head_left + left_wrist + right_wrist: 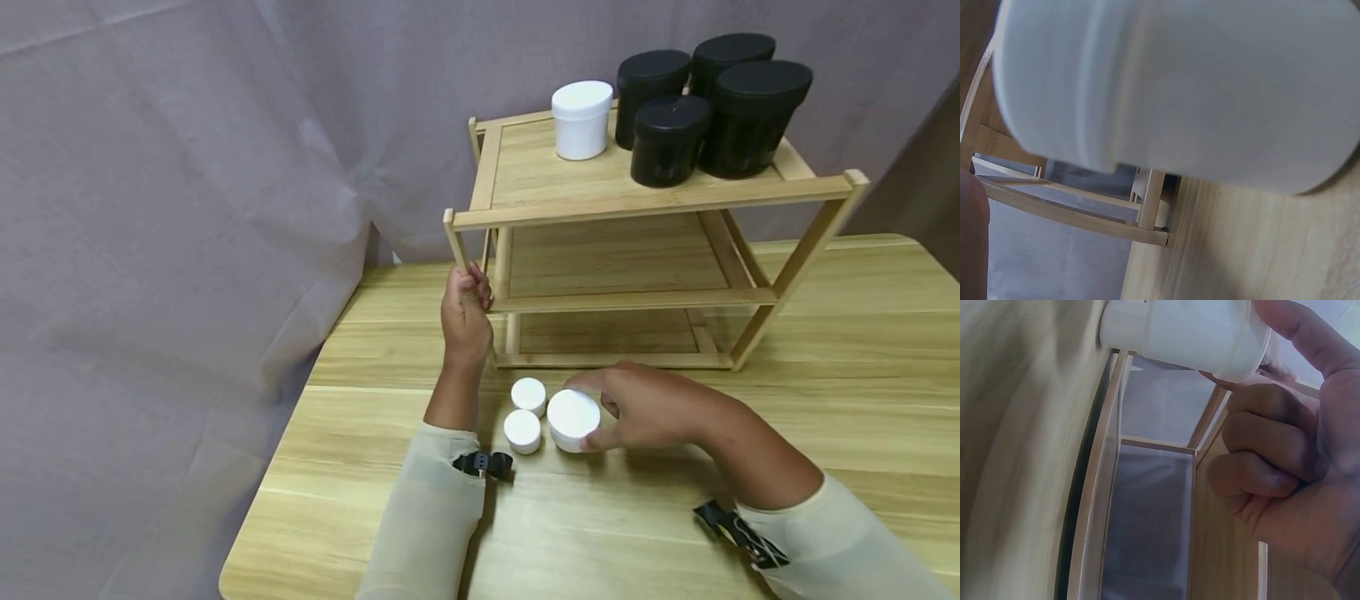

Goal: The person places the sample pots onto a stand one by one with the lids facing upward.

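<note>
On the table, a larger white lidded jar is pinched near its lid by the thumb and forefinger of my right hand. The right wrist view shows the other fingers curled in toward the palm below that white jar. Just left of it stand two smaller white lidded jars, one behind and one in front. My left hand grips the front left post of a wooden three-tier shelf. A white jar fills much of the left wrist view, close to the camera.
The shelf's top tier bears a white jar and several black lidded jars, the front one being shorter. A grey cloth hangs behind and left of the wooden table. Black straps circle both wrists.
</note>
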A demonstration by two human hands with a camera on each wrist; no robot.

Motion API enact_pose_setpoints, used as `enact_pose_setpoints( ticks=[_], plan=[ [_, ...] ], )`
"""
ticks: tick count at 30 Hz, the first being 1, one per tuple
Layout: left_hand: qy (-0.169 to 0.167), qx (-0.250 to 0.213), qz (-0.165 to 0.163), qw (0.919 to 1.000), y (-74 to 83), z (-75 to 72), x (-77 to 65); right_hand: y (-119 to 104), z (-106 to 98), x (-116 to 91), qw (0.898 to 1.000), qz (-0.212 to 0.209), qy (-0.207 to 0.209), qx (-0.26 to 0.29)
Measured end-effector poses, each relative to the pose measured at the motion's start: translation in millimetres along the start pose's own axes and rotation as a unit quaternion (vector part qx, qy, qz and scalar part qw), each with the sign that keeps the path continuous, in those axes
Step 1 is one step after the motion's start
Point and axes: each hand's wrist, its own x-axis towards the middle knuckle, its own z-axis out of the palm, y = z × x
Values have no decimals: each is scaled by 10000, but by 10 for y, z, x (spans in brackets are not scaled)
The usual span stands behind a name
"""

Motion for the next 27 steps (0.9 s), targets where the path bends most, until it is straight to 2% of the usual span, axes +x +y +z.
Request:
enact_pose_setpoints(
  ticks=[8, 17, 23, 27],
  plan=[
    [-51, 24, 121, 9999, -6, -32, -21, -32, -27, -11, 9994, 144, 306, -37],
    [-68, 60, 5, 10000, -7, -27, -17, -40, -43, -28, 9969, 53, 761, 197],
    [-50, 17, 44, 10000, -14, -17, -2, -57, -50, -22, 9934, -106, 1109, 274],
    [-15, 10, 49, 10000, -16, -12, -2, -63, -66, -29, 9920, -150, 1202, 365]
  ],
)
